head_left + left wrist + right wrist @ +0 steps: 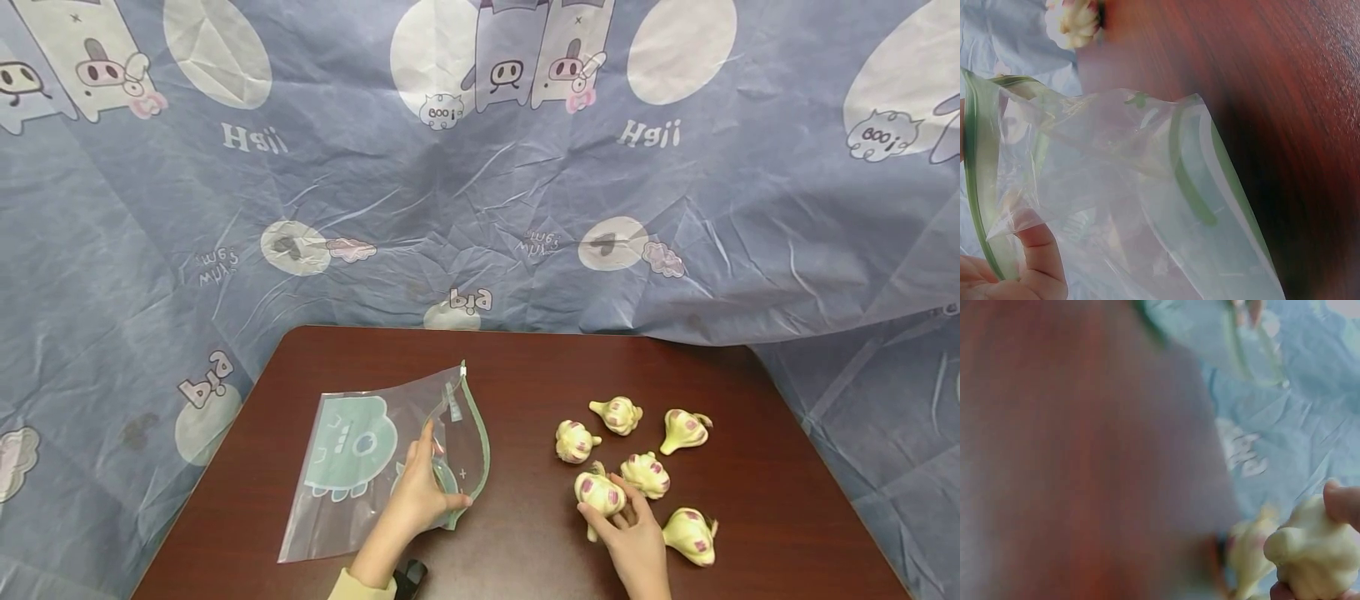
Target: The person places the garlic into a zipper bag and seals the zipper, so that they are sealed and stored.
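A clear zip bag (352, 450) with green edging and a teal cartoon print lies on the left of the table, its mouth facing right and held apart. My left hand (420, 492) grips the bag near that mouth; in the left wrist view its fingers (1038, 250) show at the bag's (1116, 162) green rim. With thumb and fingertips my right hand (633, 533) pinches a garlic bulb (600, 494); the right wrist view shows this bulb (1316, 550) close up between the fingers.
Several other garlic bulbs lie around the right hand: one (576, 442), one (618, 415), one (684, 431), one (646, 475) and one (691, 537). A patterned blue cloth (480, 192) hangs behind the brown table (525, 375).
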A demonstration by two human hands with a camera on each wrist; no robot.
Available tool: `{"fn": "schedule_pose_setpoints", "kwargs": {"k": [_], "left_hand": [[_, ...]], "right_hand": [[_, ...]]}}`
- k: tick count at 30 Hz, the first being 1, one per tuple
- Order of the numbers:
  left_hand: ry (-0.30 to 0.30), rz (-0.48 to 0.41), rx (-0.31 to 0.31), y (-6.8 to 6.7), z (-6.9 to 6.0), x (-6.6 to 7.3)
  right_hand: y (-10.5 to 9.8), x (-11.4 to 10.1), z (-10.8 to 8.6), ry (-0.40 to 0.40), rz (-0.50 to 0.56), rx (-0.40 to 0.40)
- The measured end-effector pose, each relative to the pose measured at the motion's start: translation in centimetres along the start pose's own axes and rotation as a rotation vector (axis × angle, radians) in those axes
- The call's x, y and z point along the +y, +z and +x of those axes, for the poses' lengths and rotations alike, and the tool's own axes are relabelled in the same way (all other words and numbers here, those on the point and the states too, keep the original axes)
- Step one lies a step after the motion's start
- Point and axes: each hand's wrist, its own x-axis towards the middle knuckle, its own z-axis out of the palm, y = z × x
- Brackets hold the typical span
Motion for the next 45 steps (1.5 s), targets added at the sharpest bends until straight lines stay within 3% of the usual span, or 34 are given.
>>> {"fn": "schedule_pose_setpoints", "kwargs": {"k": [7,13,20,28,36,45], "left_hand": [[0.009,0.004,-0.006,0.2,-0.1,0.2],[0.005,0.011,-0.015,0.3,-0.2,0.2],[0.019,0.011,-0.023,0.1,-0.3,0.4],[0.019,-0.007,-0.042,-0.1,-0.4,0.5],[0.028,0.018,-0.043,-0.4,-0.4,0.6],[0.021,0.016,-0.004,-0.5,-0.3,0.6]], "right_hand": [[2.3,-5.4,-0.3,-0.181,0.228,-0.070],[5.3,-9.1,-0.2,-0.316,0.280,-0.201],[9.8,-10.8,0.7,-0.321,0.363,-0.373],[13.2,-9.1,2.0,-0.274,0.238,-0.446],[13.7,-7.1,2.8,-0.318,0.074,-0.460],[14.0,-5.9,3.8,-0.453,-0.309,-0.391]]}}
